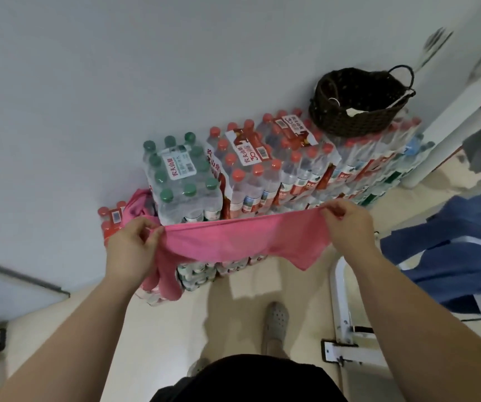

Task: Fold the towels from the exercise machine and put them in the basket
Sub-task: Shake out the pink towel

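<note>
Left hand (130, 245), right hand (349, 224) — pink towel (242, 242) pinched between

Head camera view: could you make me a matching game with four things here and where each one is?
Things:
1 pink towel
2 blue towel
3 basket
4 green-capped bottle pack

Places:
A on top of the red-capped bottle packs
B stretched between the left hand and the right hand
C draped over the white frame on the right
D left of the red-capped packs, by the wall

Pairs: 1-B; 2-C; 3-A; 4-D
</note>
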